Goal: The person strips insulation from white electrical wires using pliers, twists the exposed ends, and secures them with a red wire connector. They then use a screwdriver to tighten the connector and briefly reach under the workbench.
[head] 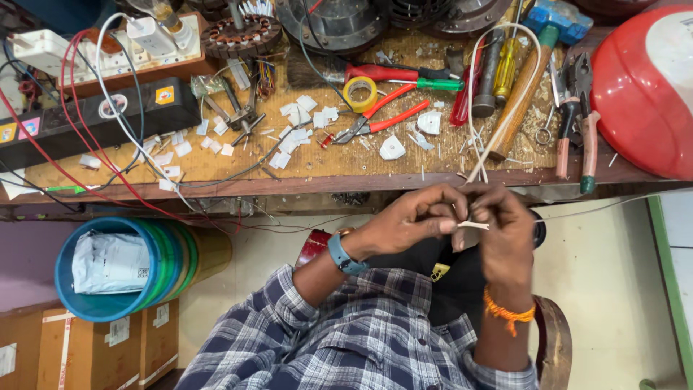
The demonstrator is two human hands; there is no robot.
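Seen from the head camera, a person in a plaid shirt works below the front edge of a cluttered wooden bench (216, 162). The left hand (411, 220) and right hand (505, 231) meet close together in front of the body, both with fingers curled tight. Between them they pinch a short pale strip (473, 225), held roughly level, its ends gripped by fingertips of each hand. A white cord (505, 123) runs from the bench top down over the edge to the hands (whether the strip is part of it cannot be told). The left wrist carries a blue watch (345, 256); the right wrist wears an orange thread band (509, 312).

On the bench behind the hands lie red-handled pliers (382, 115), a roll of yellow tape (360, 93) just beside them, a hammer (530, 79) with a wooden handle, screwdrivers (494, 68) and more pliers (577, 115) at the right. White paper scraps (303, 115) are scattered across the middle. A black power strip (94, 119) sits at the left, with red wires (72, 173) trailing over the edge. A red-and-white shell (642, 87) fills the right corner. Under the bench at the left, a stack of coloured tubs (144, 267) lies on its side above cardboard boxes (86, 347).
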